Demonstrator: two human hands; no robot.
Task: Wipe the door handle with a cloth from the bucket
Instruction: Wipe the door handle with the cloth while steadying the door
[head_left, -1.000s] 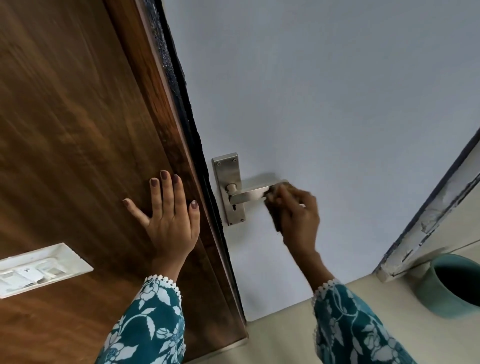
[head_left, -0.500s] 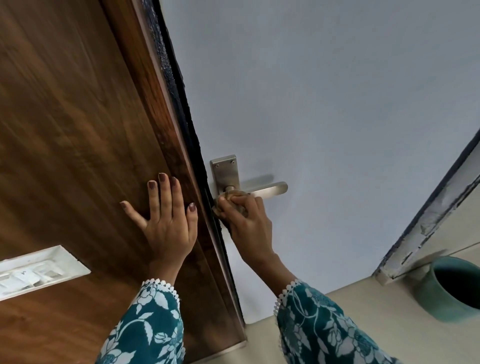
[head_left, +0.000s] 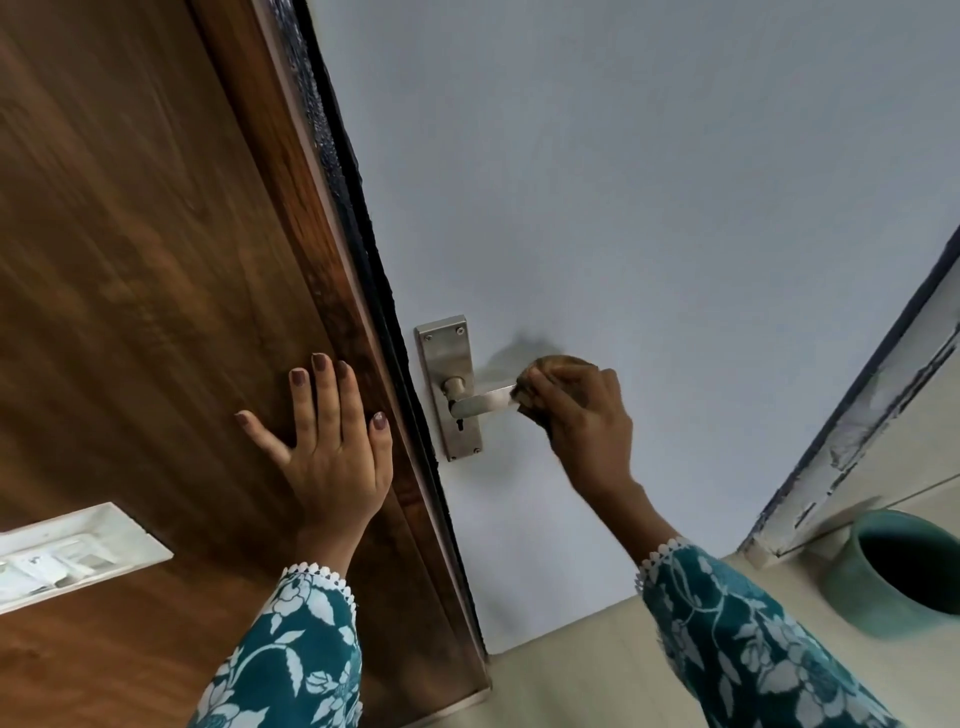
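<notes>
Wiping is underway: the right hand (head_left: 582, 415) grips the cloth (head_left: 540, 376), pressed on the handle (head_left: 480, 402) tip; the left hand (head_left: 327, 441) lies flat, holding nothing; bucket (head_left: 904, 571) nearby; backplate unwiped.

Both arms wear long sleeves of deep teal fabric printed with white and pale blue flowers, leaves and curling stems. The left sleeve (head_left: 291, 654) ends at the wrist in a narrow white lace trim of small scalloped loops, and the right sleeve (head_left: 737, 634) carries the same trim at its cuff. The print is large, with single blossoms and leaf sprays spread widely over the cloth. The left hand (head_left: 332, 447) has nails painted a muted mauve-brown, rounded at the tips. The right hand (head_left: 582, 415) shows no nails from this angle.
</notes>
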